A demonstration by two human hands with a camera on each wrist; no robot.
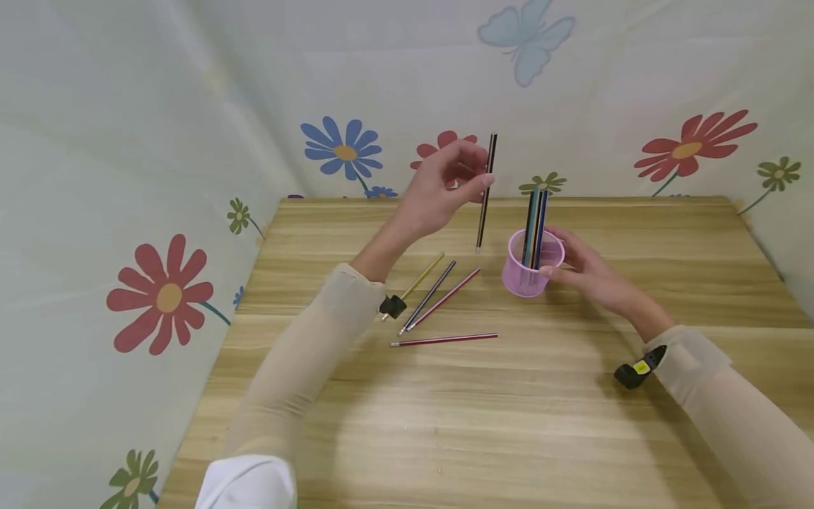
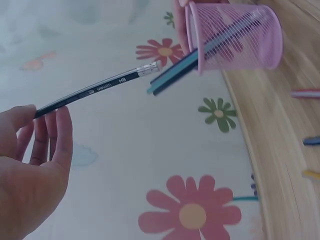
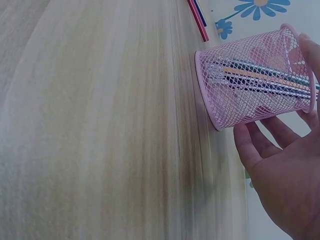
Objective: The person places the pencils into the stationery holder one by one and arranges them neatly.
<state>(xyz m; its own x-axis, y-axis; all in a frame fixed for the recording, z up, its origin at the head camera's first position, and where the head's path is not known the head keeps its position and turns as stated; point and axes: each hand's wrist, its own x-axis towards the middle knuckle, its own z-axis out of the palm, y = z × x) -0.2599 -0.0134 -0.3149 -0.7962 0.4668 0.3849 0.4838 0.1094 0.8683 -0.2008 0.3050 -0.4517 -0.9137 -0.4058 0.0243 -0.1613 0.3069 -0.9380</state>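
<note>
My left hand (image 1: 445,185) pinches a black pencil (image 1: 487,191) near its upper end, held nearly upright with the eraser end down. In the left wrist view the pencil (image 2: 92,90) shows an HB mark and a silver band by the eraser. A pink mesh pencil cup (image 1: 525,281) stands upright on the table, and several pencils (image 1: 535,226) lean inside it. Around the cup's right side, my right hand (image 1: 591,277) grips it with thumb and fingers. The black pencil is left of the cup, apart from it.
On the wooden table (image 1: 509,424) lie a yellow pencil (image 1: 423,274), a dark pencil (image 1: 432,293) and two red pencils, one slanted (image 1: 445,298) and one nearly level (image 1: 445,340). A flower-patterned sheet (image 1: 407,85) hangs behind the table and along its left side.
</note>
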